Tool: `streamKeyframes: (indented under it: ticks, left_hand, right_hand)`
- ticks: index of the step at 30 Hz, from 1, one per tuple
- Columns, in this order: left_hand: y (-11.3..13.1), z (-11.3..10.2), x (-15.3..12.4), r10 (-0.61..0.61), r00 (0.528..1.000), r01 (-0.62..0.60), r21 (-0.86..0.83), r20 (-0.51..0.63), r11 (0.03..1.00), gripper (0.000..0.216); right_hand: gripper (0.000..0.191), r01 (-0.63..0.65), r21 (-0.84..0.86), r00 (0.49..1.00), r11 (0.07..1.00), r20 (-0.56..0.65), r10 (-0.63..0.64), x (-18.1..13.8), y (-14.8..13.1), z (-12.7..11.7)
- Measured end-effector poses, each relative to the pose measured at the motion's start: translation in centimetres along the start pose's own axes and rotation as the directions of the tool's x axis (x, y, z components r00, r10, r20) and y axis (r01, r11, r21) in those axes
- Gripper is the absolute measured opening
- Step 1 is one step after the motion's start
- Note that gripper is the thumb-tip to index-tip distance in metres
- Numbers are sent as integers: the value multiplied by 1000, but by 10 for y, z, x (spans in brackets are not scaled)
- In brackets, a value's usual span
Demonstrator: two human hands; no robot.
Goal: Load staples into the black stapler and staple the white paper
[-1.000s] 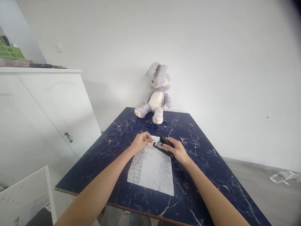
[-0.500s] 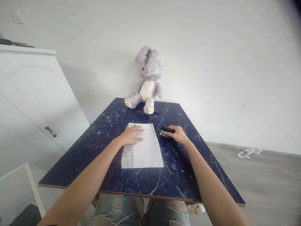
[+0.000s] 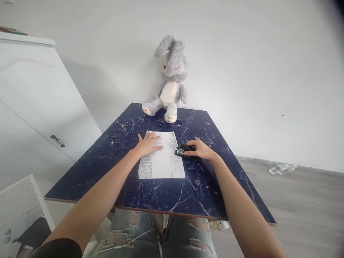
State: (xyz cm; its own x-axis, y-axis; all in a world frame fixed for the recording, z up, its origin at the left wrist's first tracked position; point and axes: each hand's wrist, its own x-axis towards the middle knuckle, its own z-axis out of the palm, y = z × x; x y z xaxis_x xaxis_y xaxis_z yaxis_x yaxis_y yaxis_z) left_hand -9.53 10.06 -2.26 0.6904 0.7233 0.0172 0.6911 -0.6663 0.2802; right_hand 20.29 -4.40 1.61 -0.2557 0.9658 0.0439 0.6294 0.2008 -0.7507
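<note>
A white sheet of paper (image 3: 167, 163) with rows of grey writing lies on the dark blue marbled table (image 3: 199, 190). My left hand (image 3: 148, 144) rests flat on its upper left part, fingers spread. In my right hand (image 3: 201, 149) is a black stapler (image 3: 185, 152), gripped from its back end. The stapler's front tip reaches the right edge of the paper; whether the sheet lies between its jaws cannot be made out.
A grey plush rabbit (image 3: 169, 93) sits at the table's far edge against the wall. To the left stands a white cabinet (image 3: 34, 96) with a dark handle. Clear plastic packaging (image 3: 282, 168) lies on the floor at right.
The stapler in my right hand has moved left to the paper's right edge. My left hand stays on the sheet. The camera view has tilted slightly downward.
</note>
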Motion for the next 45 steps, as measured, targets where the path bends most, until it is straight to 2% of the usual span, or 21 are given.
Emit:
streamKeyframes:
  ticks: [2, 5, 9, 12, 14, 16, 18, 21, 23, 25, 28, 32, 36, 40, 45]
  left_hand:
    - [0, 1, 0, 32, 999, -31, 14, -36, 999, 78]
    - [8, 2, -1, 214, 976, -214, 1, -42, 977, 62]
    - [36, 5, -7, 505, 861, -498, -108, 57, 861, 56]
    - [61, 8, -15, 600, 786, -573, -189, 149, 797, 57]
    - [72, 11, -19, 604, 773, -560, -238, 195, 793, 58]
    - [76, 13, -21, 593, 782, -540, -264, 194, 799, 57]
    - [76, 15, -21, 575, 805, -534, -241, 149, 810, 54]
    - [71, 15, -21, 516, 854, -504, -142, 67, 852, 50]
    - [69, 13, -20, 469, 883, -467, -77, 9, 881, 40]
    - [67, 10, -20, 430, 902, -431, -24, -52, 902, 26]
    - [64, 6, -18, 369, 919, -373, -1, -141, 928, 19]
    - [57, 3, -12, 275, 920, -303, -60, -280, 951, 18]
    - [49, 5, -8, 257, 918, -293, -80, -302, 953, 20]
    - [51, 11, -8, 259, 924, -299, -107, -280, 948, 17]
    - [57, 16, -8, 260, 922, -301, -110, -288, 947, 13]
  right_hand:
    - [36, 26, -8, 999, 1000, 47, -25, -1, -5, 0]
    - [39, 51, -24, 994, 998, 97, -49, -4, -15, -1]
    - [39, 21, 10, 992, 1000, 122, -22, -10, -25, -7]
    - [40, -21, 79, 995, 997, 95, 14, -18, -27, -17]
    - [42, -3, 118, 996, 993, 89, -8, -23, -26, -23]
    - [42, 29, 134, 994, 991, 103, -43, -26, -25, -27]
    - [43, 48, 129, 988, 990, 141, -66, -26, -27, -28]
    - [45, 83, 64, 961, 995, 260, -96, -22, -35, -22]
    - [44, 124, 3, 930, 992, 350, -117, -19, -43, -15]
    - [40, 158, -56, 915, 986, 384, -125, -15, -50, -5]
    - [35, 169, -147, 940, 975, 323, -114, -10, -60, 15]
    - [29, 208, -235, 962, 949, 223, -156, -5, -71, 39]
    - [23, 217, -321, 973, 922, 149, -177, -7, -84, 53]
    - [32, 122, -458, 992, 881, 91, -90, -11, -95, 64]
    - [31, -65, -569, 991, 820, -132, -12, -9, -95, 83]
